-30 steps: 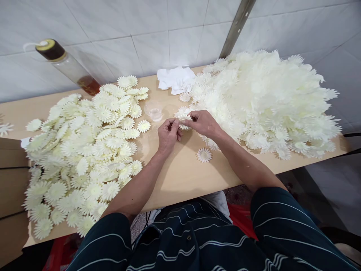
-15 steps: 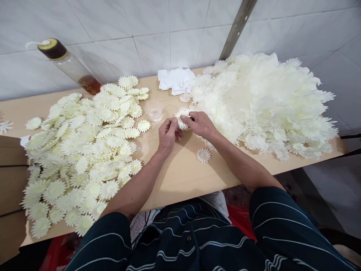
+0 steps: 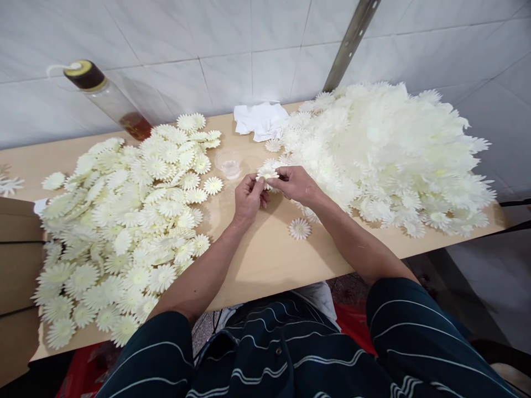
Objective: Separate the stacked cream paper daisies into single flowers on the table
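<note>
Between my hands is a cream-white artificial flower head point(image 3: 267, 174) with thin pointed petals. My left hand point(image 3: 249, 198) pinches it from the left, thumb on top and fingers curled below. From the right, my right hand point(image 3: 297, 183) grips its edge with thumb and forefinger; the fingertips partly cover the petals. A loose flower head point(image 3: 299, 228) lies on the table just below my right hand. Close behind my left hand sits a small clear dish point(image 3: 229, 167). Whether the held flower is one layer or several, I cannot tell.
A large heap of yellowish flower heads point(image 3: 124, 221) spreads on the left, and a taller pile of white petal layers point(image 3: 385, 149) on the right. Crumpled white tissue point(image 3: 261, 120) lies at the back near the tiled wall. A bottle with amber liquid point(image 3: 120, 105) stands behind the left heap.
The held flower has tilted, showing its petals flatter toward me. My right thumb and forefinger have shifted slightly on its edge. The view has moved a little.
</note>
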`<state>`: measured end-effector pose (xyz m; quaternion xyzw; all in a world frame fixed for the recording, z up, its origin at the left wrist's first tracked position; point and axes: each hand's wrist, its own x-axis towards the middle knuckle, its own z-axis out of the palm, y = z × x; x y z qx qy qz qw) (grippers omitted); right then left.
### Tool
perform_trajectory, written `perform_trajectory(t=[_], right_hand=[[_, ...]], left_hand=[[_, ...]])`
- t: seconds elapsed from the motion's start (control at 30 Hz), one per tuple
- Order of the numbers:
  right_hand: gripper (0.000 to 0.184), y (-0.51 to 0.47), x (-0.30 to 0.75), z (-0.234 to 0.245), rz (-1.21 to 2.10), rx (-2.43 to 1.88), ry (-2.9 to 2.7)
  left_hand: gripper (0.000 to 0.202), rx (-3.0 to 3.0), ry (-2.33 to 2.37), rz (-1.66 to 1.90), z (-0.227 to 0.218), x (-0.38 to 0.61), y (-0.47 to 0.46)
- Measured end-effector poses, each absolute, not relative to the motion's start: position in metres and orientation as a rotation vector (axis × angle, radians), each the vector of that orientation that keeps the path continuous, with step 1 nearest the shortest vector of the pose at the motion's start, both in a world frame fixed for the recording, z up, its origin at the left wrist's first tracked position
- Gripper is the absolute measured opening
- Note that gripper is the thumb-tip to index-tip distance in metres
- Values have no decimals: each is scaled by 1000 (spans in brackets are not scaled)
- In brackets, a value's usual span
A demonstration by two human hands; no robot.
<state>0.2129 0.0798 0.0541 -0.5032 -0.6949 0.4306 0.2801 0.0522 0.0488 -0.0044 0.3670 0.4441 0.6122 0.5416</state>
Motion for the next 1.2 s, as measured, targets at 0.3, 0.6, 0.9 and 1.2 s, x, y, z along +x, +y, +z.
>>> perform_trajectory(t=[0.3,0.6,0.9,1.2], right_hand=[[74,81,212,61,932,-1456,-1962],[83,82,216,63,1023,-1443,-1942],[52,89,244,67,1306,-1271,-1995],[48,87,255,76,1269,-1272,-1773]], left_hand=[[60,900,995,1450,-3,51,47],[62,913,1012,1466,-7,51,50],[59,854,1041,1510,-7,50,51],[60,800,1019,1515,-5,48,55]])
